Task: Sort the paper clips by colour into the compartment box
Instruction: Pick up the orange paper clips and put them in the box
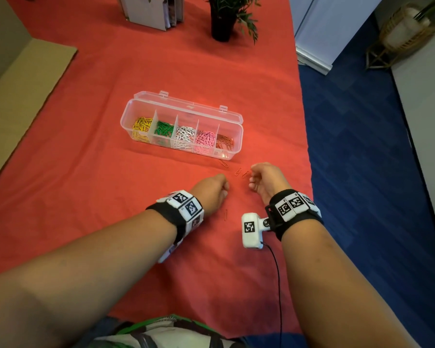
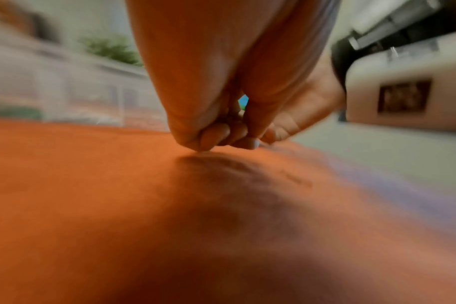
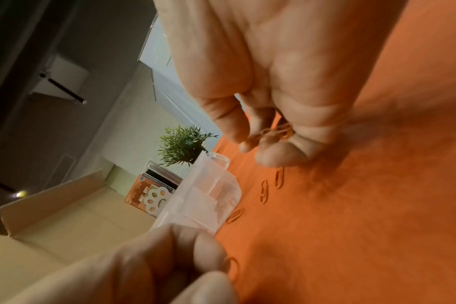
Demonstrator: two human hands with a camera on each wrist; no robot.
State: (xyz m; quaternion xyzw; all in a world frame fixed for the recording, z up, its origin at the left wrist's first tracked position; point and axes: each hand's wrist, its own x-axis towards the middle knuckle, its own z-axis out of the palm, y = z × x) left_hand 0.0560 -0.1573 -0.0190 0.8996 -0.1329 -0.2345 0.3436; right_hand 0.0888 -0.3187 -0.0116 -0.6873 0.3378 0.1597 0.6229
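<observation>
Compartment box open on the red cloth; yellow, green, white, pink, orange sections already filled. Only a few orange clips left loose, just in front of the box's right end, one more beside the left wrist. Right hand pinches a small bunch of orange clips. Left hand fingertips bunched on the cloth; can't tell if anything's held. Clips are light, thin, stiff wire lying flat, low contrast on the cloth: probably best to lift one end with a nail, then pinch
</observation>
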